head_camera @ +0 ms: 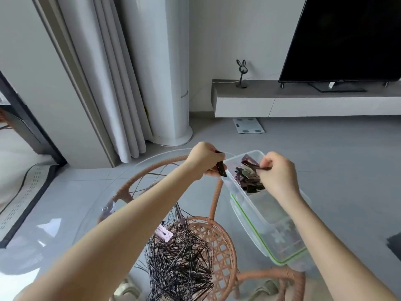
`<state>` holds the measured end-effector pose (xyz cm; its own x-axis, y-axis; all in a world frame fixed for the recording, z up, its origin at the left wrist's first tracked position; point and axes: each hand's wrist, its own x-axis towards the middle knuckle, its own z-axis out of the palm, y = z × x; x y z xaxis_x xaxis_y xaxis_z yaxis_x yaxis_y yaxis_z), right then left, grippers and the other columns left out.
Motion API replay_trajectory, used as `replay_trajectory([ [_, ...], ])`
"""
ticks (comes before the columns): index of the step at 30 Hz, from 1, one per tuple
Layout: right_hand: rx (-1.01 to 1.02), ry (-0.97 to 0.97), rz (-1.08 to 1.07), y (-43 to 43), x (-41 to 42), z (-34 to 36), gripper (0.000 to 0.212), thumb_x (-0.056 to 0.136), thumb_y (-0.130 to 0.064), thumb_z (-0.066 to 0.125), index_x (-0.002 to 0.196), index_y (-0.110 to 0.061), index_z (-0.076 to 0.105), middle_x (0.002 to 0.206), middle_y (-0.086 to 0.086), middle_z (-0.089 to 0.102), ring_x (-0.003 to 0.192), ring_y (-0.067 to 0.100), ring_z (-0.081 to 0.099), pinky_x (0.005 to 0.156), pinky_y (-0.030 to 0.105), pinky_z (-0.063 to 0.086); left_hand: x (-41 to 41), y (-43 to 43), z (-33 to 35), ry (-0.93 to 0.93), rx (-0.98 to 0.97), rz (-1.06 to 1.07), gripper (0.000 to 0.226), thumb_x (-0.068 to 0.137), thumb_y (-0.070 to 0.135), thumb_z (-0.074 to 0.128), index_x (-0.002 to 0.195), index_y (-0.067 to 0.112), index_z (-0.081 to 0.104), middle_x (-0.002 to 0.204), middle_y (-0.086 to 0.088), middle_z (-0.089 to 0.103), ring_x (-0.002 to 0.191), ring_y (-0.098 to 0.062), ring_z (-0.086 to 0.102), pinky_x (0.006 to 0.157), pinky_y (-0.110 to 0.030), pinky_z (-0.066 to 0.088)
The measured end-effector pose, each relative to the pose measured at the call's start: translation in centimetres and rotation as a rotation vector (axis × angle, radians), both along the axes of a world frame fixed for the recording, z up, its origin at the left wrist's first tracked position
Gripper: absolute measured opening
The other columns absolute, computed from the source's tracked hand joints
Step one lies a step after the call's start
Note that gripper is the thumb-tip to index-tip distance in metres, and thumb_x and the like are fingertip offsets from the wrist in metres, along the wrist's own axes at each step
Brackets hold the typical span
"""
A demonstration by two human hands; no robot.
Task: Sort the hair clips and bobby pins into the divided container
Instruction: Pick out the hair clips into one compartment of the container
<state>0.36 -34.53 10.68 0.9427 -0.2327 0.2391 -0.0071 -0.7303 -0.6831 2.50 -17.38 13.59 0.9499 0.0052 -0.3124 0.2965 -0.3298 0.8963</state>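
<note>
**Inspector:** State your layout, largest item first, every place referenced to the container.

**Guide:** Your glass table (pixel 91 205) carries the container (pixel 245 210), a clear divided box with a green seal. The pile of bobby pins (pixel 180 257) lies on the table off the container's near-left side, apart from it. One pink clip (pixel 163 233) rests on the pile's edge.

**Inspector:** Now your hands.

**Guide:** Your left hand (pixel 206 161) is at the container's far-left rim, with its fingers curled round a dark clip (pixel 221 170). That clip's long axis runs steeply downward. Its lower end is touching or just beside the rim, and which of the two cannot be told. Your right hand (pixel 280 174) is over the container's far compartment. It pinches a second dark clip (pixel 265 168), whose long axis lies roughly level.

**Inspector:** Where is the sorted stock?

**Guide:** The dark hair clips (pixel 247 181) are heaped in the container's far compartment. No pins can be made out in the near compartment.

**Inspector:** What governs your next move?

**Guide:** By my judgement, your right hand is the nearer. Its clip hangs over the heap, so letting go should land it there. Your left clip sits outboard at the rim. Carry it inward over the far compartment before you let go, or it may drop onto the table.
</note>
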Motion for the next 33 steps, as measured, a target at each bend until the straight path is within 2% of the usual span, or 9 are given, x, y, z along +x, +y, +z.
replay_trajectory([
  [3,0.017,0.166,0.033,-1.6,1.5,0.4,0.020,0.070,0.001,0.061,0.067,-0.018,0.055,0.080,0.009,0.066,0.072,0.032,0.064,0.069,0.038,0.053,1.9,-3.1,0.2,0.065,0.041,-0.079,0.012,0.090,0.014,0.053,0.088,0.002,0.057,0.080,-0.014,0.070,0.055,-0.021,0.066,0.072,-0.039,0.060],
  [5,-0.134,0.261,0.092,-1.7,1.5,0.5,0.018,0.072,-0.002,0.061,0.080,-0.018,0.060,0.094,0.013,0.068,0.081,0.034,0.064,0.072,0.036,0.052,2.7,-3.8,0.4,0.056,0.222,-0.162,0.022,0.091,0.018,0.051,0.090,-0.001,0.062,0.097,-0.014,0.071,0.063,-0.023,0.066,0.071,-0.034,0.059],
  [8,-0.413,0.108,0.101,-0.8,0.8,0.7,0.025,0.079,-0.002,0.055,0.101,-0.012,0.062,0.105,0.012,0.064,0.095,0.034,0.058,0.073,0.034,0.044,2.4,-2.1,0.7,-0.071,0.553,-0.255,0.029,0.090,0.018,0.049,0.107,0.000,0.065,0.111,-0.014,0.068,0.094,-0.028,0.066,0.083,-0.035,0.054],
  [11,-0.328,0.023,0.170,0.7,0.1,0.8,0.025,0.082,-0.001,0.052,0.098,-0.013,0.066,0.103,0.010,0.068,0.094,0.031,0.060,0.077,0.032,0.045,0.4,3.0,-0.5,-0.109,0.741,-0.268,0.029,0.089,0.016,0.047,0.108,0.007,0.067,0.116,-0.009,0.066,0.108,-0.027,0.060,0.090,-0.032,0.047],
  [15,-0.186,0.059,0.196,1.7,0.1,1.7,0.023,0.082,0.000,0.053,0.093,-0.012,0.070,0.096,0.008,0.071,0.090,0.026,0.063,0.081,0.027,0.047,-2.8,9.9,-2.3,-0.086,0.810,-0.243,0.028,0.086,0.006,0.050,0.104,0.015,0.071,0.112,-0.003,0.067,0.106,-0.024,0.063,0.093,-0.031,0.050],
  [19,-0.133,0.215,0.510,5.9,-2.1,1.0,0.017,0.079,-0.015,0.065,0.095,-0.013,0.070,0.093,0.003,0.071,0.084,0.017,0.064,0.087,0.036,0.051,-5.6,13.5,-4.2,0.130,0.775,-0.341,0.031,0.084,0.016,0.062,0.116,0.018,0.063,0.113,0.006,0.055,0.103,-0.024,0.066,0.090,-0.037,0.053],
  [22,-0.328,0.449,0.707,9.5,-4.7,-1.6,0.055,0.076,-0.044,0.067,0.121,-0.015,0.055,0.114,0.003,0.062,0.103,0.018,0.057,0.099,0.039,0.042,-6.9,14.9,-6.2,0.212,0.929,-0.491,0.061,0.071,0.042,0.073,0.127,0.028,0.052,0.126,-0.002,0.056,0.117,-0.023,0.054,0.103,-0.038,0.041],
  [26,-0.452,0.543,0.693,12.7,-5.9,-5.1,0.085,0.068,-0.066,0.062,0.133,-0.018,0.036,0.129,0.010,0.048,0.119,0.029,0.045,0.095,0.041,0.041,-8.3,14.9,-7.3,0.163,0.931,-0.507,0.075,0.064,0.050,0.077,0.129,0.029,0.046,0.122,-0.004,0.049,0.109,-0.024,0.052,0.090,-0.031,0.042],
  [33,-0.309,0.403,0.360,16.3,-4.2,-8.1,0.034,0.081,-0.032,0.065,0.102,-0.008,0.055,0.101,0.008,0.064,0.097,0.027,0.058,0.069,0.029,0.040,-8.9,13.3,-8.3,0.101,0.827,-0.350,0.054,0.070,0.041,0.076,0.112,0.012,0.060,0.097,-0.003,0.061,0.085,-0.020,0.055,0.072,-0.027,0.043],
])
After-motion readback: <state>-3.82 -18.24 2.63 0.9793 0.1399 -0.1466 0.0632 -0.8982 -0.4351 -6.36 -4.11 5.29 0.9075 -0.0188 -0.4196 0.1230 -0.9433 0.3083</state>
